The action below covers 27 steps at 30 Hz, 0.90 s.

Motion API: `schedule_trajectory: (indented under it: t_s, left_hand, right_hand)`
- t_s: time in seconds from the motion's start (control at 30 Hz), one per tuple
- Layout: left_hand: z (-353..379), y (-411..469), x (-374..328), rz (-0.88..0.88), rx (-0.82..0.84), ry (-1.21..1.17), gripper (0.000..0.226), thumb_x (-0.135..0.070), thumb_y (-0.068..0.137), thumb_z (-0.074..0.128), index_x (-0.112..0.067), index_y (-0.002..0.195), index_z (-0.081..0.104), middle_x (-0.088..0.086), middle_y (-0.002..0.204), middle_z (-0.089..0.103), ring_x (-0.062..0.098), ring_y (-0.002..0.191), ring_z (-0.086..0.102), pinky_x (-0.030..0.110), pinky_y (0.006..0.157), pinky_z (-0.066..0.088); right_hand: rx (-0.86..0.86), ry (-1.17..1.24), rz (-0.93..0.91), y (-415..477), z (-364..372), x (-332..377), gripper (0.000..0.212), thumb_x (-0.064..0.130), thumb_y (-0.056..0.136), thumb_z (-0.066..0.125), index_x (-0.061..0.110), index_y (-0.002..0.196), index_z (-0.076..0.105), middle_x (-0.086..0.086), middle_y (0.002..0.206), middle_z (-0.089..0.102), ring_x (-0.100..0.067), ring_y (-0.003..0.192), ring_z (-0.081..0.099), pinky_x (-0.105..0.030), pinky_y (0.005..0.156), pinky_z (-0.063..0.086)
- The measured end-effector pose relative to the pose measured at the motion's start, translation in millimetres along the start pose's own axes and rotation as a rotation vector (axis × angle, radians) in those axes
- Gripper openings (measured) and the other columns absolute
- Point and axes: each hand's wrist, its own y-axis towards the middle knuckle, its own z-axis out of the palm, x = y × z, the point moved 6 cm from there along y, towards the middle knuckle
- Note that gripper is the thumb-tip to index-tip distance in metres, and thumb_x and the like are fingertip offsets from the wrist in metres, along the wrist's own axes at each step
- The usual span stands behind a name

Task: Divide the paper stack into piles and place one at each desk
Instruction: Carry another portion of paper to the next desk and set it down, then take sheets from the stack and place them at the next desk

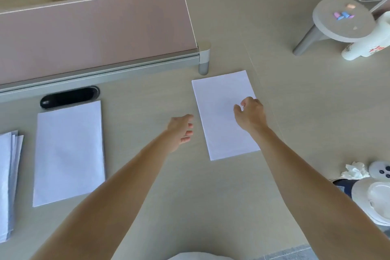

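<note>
A pale beige wood-grain desk (pixel 147 91) meets a dusty-pink divider panel (pixel 95 27) on a silver rail. Three flat piles of smooth white rectangular paper lie on the desk: a neat centre-right pile (pixel 219 95), a neat left pile (pixel 69 150) and a fanned far-left pile (pixel 8 175). The right hand (pixel 250 114) hangs over the centre-right pile and the left hand (pixel 181 131) is just beside it, both loosely curled and holding nothing.

The picture shows two long, slim arms. The left arm (pixel 122 192) and the right arm (pixel 299 175) are both bare from the wrist down to the edge of the picture. The left grip (pixel 181 131) and the right grip (pixel 251 115) are bare too. A bit of white cloth (pixel 190 256) shows low down between the arms. It may be a top, but too little shows to tell.
</note>
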Motion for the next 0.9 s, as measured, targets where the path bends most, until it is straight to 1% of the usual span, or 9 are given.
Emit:
schedule_trajectory:
  t_s: [0.1, 0.2, 0.4, 0.5, 0.57, 0.67, 0.73, 0.83, 0.9]
  left_hand:
    - [-48.3, -18.4, 11.6, 0.009, -0.014, -0.001, 0.016, -0.029, 0.094, 0.059, -0.015, 0.100, 0.064, 0.000, 0.089, 0.063, 0.022, 0.081, 0.061, 0.035, 0.084, 0.050]
    - [-112.9, -42.9, 26.8, 0.043, -0.070, -0.042, 0.019, -0.029, 0.094, 0.061, -0.013, 0.102, 0.067, 0.001, 0.091, 0.067, 0.022, 0.085, 0.065, 0.037, 0.092, 0.052]
    - [-260.6, -89.7, 81.3, 0.093, -0.171, -0.169, 0.020, -0.031, 0.091, 0.064, -0.014, 0.098, 0.072, 0.003, 0.095, 0.072, 0.023, 0.085, 0.068, 0.040, 0.093, 0.054]
    - [-333.9, -102.1, 115.2, 0.120, -0.214, -0.228, 0.023, -0.033, 0.090, 0.064, -0.014, 0.102, 0.072, 0.003, 0.098, 0.074, 0.023, 0.087, 0.070, 0.037, 0.087, 0.055]
    - [-382.3, -109.3, 136.0, 0.133, -0.248, -0.241, 0.019, -0.031, 0.089, 0.065, -0.015, 0.097, 0.070, 0.001, 0.091, 0.071, 0.022, 0.080, 0.067, 0.033, 0.078, 0.055]
    - [-457.5, -116.9, 163.2, 0.165, -0.314, -0.170, 0.013, -0.034, 0.070, 0.065, -0.021, 0.070, 0.061, 0.000, 0.067, 0.054, 0.024, 0.063, 0.048, 0.028, 0.063, 0.043]
    - [-508.8, -115.8, 179.3, 0.188, -0.380, -0.058, 0.018, -0.037, 0.072, 0.061, -0.020, 0.069, 0.056, 0.002, 0.066, 0.046, 0.023, 0.065, 0.041, 0.030, 0.063, 0.036]
    - [-576.4, -108.9, 197.3, 0.189, -0.480, 0.037, 0.031, -0.039, 0.079, 0.057, -0.010, 0.068, 0.049, 0.001, 0.062, 0.042, 0.025, 0.064, 0.042, 0.028, 0.055, 0.031]
    - [-609.9, -99.1, 208.1, 0.154, -0.499, 0.096, 0.037, -0.043, 0.074, 0.054, -0.005, 0.074, 0.057, 0.015, 0.068, 0.053, 0.036, 0.071, 0.055, 0.033, 0.059, 0.043]
  right_hand:
    - [0.159, 0.076, -0.128, -36.5, 27.8, 49.2, 0.021, 0.034, 0.094, 0.049, 0.017, 0.088, 0.059, 0.003, 0.089, 0.063, -0.019, 0.078, 0.060, -0.026, 0.056, 0.041]
    - [0.255, 0.095, -0.245, -81.9, 57.9, 103.7, 0.027, 0.029, 0.094, 0.050, 0.020, 0.068, 0.048, 0.007, 0.071, 0.056, -0.016, 0.066, 0.052, -0.025, 0.050, 0.035]
    - [0.434, 0.025, -0.360, -175.7, 145.4, 198.9, 0.035, 0.039, 0.088, 0.055, 0.006, 0.082, 0.065, -0.006, 0.079, 0.071, -0.026, 0.080, 0.066, -0.031, 0.065, 0.046]
    - [0.516, 0.029, -0.349, -222.3, 193.3, 240.7, 0.032, 0.041, 0.082, 0.054, 0.012, 0.070, 0.060, -0.002, 0.074, 0.071, -0.021, 0.070, 0.066, -0.033, 0.072, 0.054]
    - [0.574, 0.136, -0.288, -255.7, 225.1, 267.0, 0.021, 0.035, 0.083, 0.057, 0.016, 0.073, 0.061, 0.000, 0.074, 0.069, -0.015, 0.062, 0.064, -0.035, 0.076, 0.057]
    - [0.640, 0.250, -0.182, -305.8, 269.7, 303.4, 0.019, 0.027, 0.089, 0.059, 0.009, 0.090, 0.064, -0.004, 0.085, 0.066, -0.018, 0.067, 0.063, -0.034, 0.075, 0.056]
    - [0.670, 0.263, -0.146, -335.2, 296.4, 327.9, 0.022, 0.025, 0.091, 0.058, 0.005, 0.097, 0.064, -0.006, 0.088, 0.064, -0.021, 0.071, 0.062, -0.032, 0.074, 0.055]
    - [0.689, 0.242, -0.134, -363.8, 334.6, 360.2, 0.015, 0.023, 0.091, 0.057, 0.008, 0.092, 0.058, -0.008, 0.086, 0.057, -0.023, 0.072, 0.058, -0.029, 0.069, 0.051]
    - [0.694, 0.217, -0.120, -374.8, 360.2, 377.8, 0.012, 0.023, 0.090, 0.058, 0.012, 0.091, 0.053, -0.009, 0.085, 0.052, -0.023, 0.072, 0.055, -0.030, 0.069, 0.049]
